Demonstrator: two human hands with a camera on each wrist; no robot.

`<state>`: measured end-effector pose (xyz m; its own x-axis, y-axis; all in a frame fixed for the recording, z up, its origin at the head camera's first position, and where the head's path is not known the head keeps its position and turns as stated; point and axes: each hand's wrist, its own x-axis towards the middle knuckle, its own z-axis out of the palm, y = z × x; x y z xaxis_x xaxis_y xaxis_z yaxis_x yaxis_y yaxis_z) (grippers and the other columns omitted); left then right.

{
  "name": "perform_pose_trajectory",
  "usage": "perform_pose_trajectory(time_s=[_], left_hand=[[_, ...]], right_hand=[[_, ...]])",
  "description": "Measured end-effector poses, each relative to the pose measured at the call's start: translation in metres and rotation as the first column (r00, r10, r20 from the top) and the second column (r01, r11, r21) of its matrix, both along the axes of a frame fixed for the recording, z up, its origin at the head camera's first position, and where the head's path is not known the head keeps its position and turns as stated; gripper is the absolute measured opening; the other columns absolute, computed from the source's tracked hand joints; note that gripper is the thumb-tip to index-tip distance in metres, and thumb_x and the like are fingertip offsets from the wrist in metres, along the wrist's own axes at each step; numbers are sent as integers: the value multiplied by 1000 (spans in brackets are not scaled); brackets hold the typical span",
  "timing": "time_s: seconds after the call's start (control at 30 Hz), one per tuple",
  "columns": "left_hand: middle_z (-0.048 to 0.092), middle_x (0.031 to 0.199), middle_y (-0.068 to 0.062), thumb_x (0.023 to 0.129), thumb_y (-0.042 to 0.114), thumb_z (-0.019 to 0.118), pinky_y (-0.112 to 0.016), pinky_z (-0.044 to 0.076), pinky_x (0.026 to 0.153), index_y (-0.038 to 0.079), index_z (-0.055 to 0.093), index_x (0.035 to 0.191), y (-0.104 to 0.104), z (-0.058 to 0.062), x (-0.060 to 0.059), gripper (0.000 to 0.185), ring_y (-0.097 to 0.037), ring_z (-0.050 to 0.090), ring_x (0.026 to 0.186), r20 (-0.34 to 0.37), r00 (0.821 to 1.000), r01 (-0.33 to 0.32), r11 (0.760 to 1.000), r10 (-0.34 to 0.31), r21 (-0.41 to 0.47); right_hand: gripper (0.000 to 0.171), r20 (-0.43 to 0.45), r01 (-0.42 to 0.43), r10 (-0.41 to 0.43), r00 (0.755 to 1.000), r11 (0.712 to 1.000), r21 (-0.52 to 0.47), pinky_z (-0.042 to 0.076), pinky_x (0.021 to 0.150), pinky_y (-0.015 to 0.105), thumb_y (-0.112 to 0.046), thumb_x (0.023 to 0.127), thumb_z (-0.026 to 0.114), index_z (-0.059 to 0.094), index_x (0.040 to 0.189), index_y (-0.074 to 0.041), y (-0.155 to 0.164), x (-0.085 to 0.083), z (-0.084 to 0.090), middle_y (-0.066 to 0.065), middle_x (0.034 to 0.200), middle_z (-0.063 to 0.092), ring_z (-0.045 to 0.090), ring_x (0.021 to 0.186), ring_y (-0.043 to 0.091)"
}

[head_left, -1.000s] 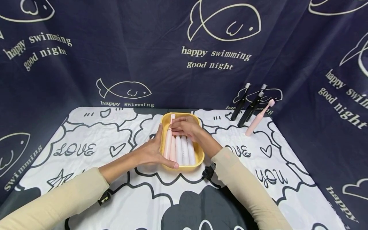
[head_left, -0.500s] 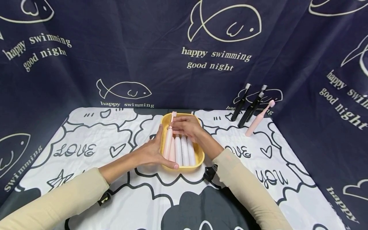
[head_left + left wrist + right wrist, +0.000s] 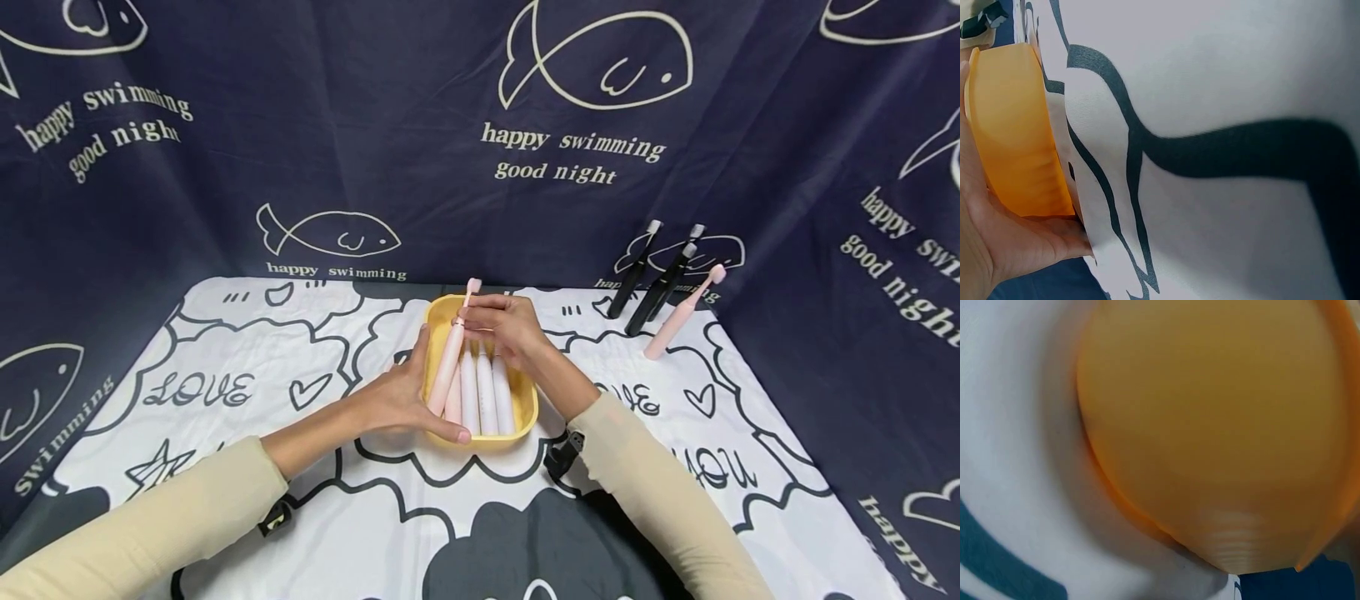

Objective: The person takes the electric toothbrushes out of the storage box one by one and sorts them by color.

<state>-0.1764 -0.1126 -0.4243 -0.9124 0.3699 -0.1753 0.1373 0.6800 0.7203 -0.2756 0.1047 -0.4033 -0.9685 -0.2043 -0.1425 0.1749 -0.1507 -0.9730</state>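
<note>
In the head view a yellow tray (image 3: 528,421) holds several electric toothbrushes. My right hand (image 3: 513,328) pinches a pink electric toothbrush (image 3: 450,357) near its neck; its head end is raised over the far rim and its handle slants down into the tray's left side. Beside it lie another pink handle (image 3: 453,400) and several white electric toothbrushes (image 3: 486,396), their upper ends hidden by the right hand. My left hand (image 3: 397,396) grips the tray's left front corner, thumb along the front rim. The left wrist view shows that hand against the tray's outer wall (image 3: 1019,131).
At the back right, several black electric toothbrushes (image 3: 632,283) and a pink toothbrush (image 3: 678,321) stand upright. A dark blue fish-print curtain (image 3: 420,150) surrounds the back and sides of the white patterned tablecloth (image 3: 247,358).
My right hand has lifted the pink toothbrush's head end up and to the right, so it tilts more. The left hand keeps its grip on the tray.
</note>
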Motion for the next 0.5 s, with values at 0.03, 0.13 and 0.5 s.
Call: perform_pose_trajectory(time_s=[0.03, 0.13, 0.5], left_hand=[[39, 177, -31, 60, 76, 104, -58, 44, 130, 20, -25, 179, 0, 0, 0, 184, -40, 50, 159, -1, 1000, -1, 1000, 1, 0], [38, 178, -31, 60, 75, 104, -58, 43, 131, 20, -25, 179, 1, 0, 0, 184, -40, 48, 161, -1, 1000, -4, 1000, 4, 3], [36, 180, -29, 60, 77, 103, -59, 43, 131, 22, -25, 179, 1, -1, 0, 183, -40, 47, 162, 18, 1000, -3, 1000, 3, -4]], right_hand=[[39, -6, 11, -11, 1000, 1000, 1, 70, 81, 31, 8, 104, 75, 68, 142, 16, 2, 0, 1, 3, 90, 85, 84, 84, 15], [37, -21, 34, -34, 999, 999, 5, 70, 81, 30, 7, 104, 74, 69, 140, 16, 8, 0, 4, 2, 89, 84, 84, 84, 13], [40, -9, 58, -59, 998, 997, -46, 69, 81, 30, 8, 104, 75, 66, 142, 18, 19, 3, 7, 2, 87, 85, 85, 84, 14]])
